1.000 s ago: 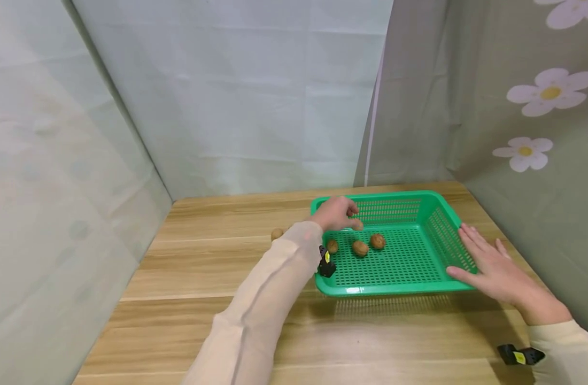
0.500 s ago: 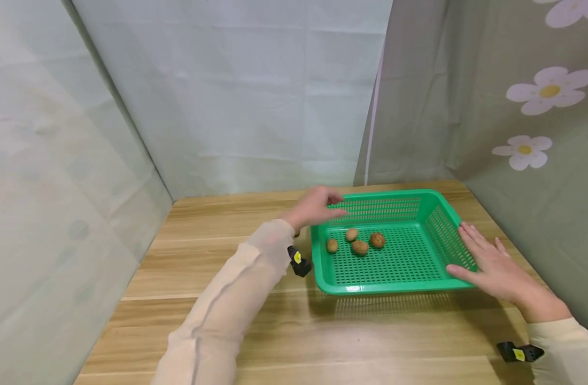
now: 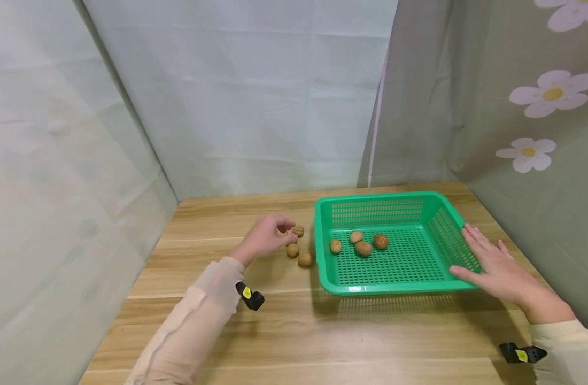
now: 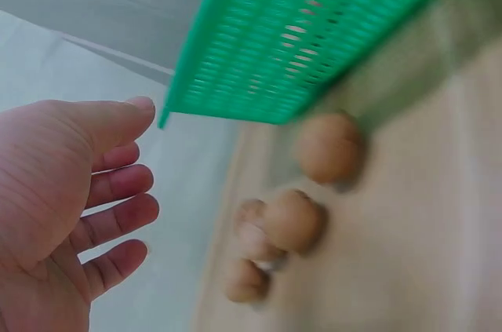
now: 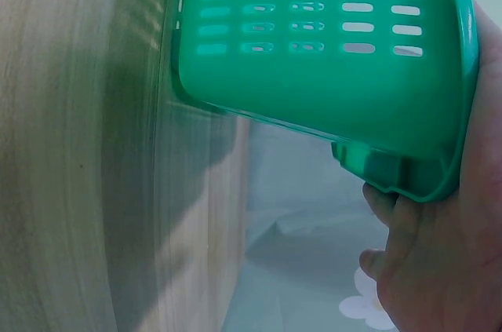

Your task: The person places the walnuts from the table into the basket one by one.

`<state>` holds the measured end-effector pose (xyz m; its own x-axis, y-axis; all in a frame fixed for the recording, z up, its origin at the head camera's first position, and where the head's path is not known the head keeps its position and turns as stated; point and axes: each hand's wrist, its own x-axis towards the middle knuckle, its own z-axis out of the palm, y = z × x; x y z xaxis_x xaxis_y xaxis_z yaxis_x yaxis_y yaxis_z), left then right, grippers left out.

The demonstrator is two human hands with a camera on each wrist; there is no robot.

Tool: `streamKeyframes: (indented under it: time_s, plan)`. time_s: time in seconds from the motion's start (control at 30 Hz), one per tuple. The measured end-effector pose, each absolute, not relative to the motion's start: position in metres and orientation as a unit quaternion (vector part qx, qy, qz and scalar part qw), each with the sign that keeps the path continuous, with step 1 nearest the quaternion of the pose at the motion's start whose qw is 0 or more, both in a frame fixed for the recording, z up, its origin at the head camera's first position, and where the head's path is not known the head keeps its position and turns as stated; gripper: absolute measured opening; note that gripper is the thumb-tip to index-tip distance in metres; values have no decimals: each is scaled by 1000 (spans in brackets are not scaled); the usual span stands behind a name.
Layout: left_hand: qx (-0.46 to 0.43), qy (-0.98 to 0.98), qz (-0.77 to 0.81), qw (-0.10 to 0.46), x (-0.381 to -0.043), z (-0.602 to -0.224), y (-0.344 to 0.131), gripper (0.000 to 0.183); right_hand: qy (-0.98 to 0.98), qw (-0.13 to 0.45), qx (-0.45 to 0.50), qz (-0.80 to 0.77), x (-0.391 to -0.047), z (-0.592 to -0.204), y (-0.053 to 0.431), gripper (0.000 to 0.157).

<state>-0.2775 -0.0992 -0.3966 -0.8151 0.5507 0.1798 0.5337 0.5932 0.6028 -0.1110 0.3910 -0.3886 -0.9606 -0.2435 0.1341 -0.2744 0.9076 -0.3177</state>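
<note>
My left hand hovers over the table beside several loose walnuts, its fingers relaxed and apart. In the left wrist view nothing lies in that hand, and the walnuts show blurred beyond the fingertips. Right of them stands a green plastic basket with slotted walls. Several more walnuts lie on its floor, toward the left side. My right hand rests at the basket's right rim, fingers extended along it and thumb near the front corner. In the right wrist view, the palm lies against the rim.
The wooden table meets a pale curtain at the back and another at the left. A grey-green cloth with flowers hangs close by the right hand. Black camera mounts sit on both wrists.
A walnut that was at the left hand's fingertips now lies in the basket. The left hand has moved left, out of the basket, to the loose walnuts. The right hand has stayed put.
</note>
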Motion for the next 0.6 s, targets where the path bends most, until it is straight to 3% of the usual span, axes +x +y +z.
streamKeyframes:
  time_s: [0.33,0.6]
  plan:
    - [305,886,349,9,-248,-455,-103,34,-974,48,138,173,-111,-389,394,92]
    - [312,888,338,-17,-244,-464,-89,39,-972,49,141,180,-111,-390,393,91]
